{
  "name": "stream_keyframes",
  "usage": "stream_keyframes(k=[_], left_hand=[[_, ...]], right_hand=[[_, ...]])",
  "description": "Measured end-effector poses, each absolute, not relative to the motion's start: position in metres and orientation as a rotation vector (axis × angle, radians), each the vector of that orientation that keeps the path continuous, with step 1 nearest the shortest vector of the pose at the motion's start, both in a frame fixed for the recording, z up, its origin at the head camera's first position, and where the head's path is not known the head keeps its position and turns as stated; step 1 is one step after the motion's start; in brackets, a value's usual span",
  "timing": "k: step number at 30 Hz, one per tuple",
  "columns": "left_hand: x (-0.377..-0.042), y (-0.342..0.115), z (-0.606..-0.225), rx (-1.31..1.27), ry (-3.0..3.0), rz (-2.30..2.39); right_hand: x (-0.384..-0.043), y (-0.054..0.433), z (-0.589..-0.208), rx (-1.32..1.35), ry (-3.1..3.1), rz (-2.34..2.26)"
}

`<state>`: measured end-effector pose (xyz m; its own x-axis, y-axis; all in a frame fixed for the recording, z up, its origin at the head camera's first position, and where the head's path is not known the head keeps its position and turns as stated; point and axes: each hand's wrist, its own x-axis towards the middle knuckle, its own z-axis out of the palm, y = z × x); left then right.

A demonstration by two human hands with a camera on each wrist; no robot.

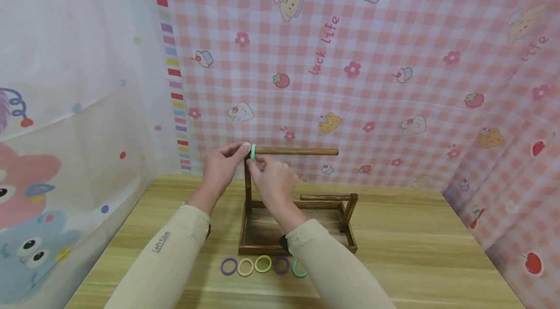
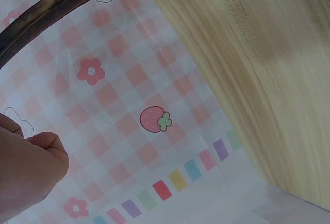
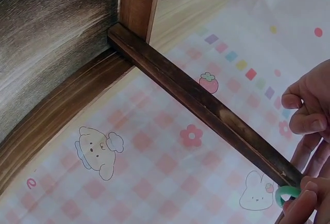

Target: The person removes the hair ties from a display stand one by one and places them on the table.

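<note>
A small green ring [image 1: 253, 152] circles the left end of the upper wooden rod [image 1: 302, 151], close by the dark upright post [image 1: 248, 187]. My left hand [image 1: 220, 165] pinches the ring's upper edge between thumb and fingers. From below, my right hand [image 1: 275, 178] pinches the same ring. The right wrist view shows the green ring [image 3: 280, 197] partly hidden behind the fingers at the post's end. In the left wrist view, the left hand [image 2: 31, 167] appears at the left edge, thumb bent against the fingers, with the ring hidden.
The post rises from a wooden tray [image 1: 262, 250], whose right side carries a lower rod [image 1: 325, 197]. In front lie a purple ring [image 1: 222, 266], a peach ring [image 1: 246, 275], a yellow ring [image 1: 263, 257], another purple ring [image 1: 275, 265] and a second green ring [image 1: 299, 276], partly under the right sleeve.
</note>
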<state>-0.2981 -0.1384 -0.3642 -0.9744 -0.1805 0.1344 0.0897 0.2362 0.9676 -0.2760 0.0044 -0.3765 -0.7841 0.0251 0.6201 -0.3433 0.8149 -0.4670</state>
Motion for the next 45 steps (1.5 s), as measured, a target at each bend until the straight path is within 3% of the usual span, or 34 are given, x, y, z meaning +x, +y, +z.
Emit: stream_keyframes(k=[21,45], left_hand=[[-0.299,-0.138,-0.365,0.086,-2.277,-1.819],[-0.3,-0.138,-0.365,0.096,-2.276,-1.843]], right_hand=[[-0.28,0.008,-0.378,0.235,-2.291,0.686],[-0.285,0.057,-0.38,0.195,-2.341,0.688]])
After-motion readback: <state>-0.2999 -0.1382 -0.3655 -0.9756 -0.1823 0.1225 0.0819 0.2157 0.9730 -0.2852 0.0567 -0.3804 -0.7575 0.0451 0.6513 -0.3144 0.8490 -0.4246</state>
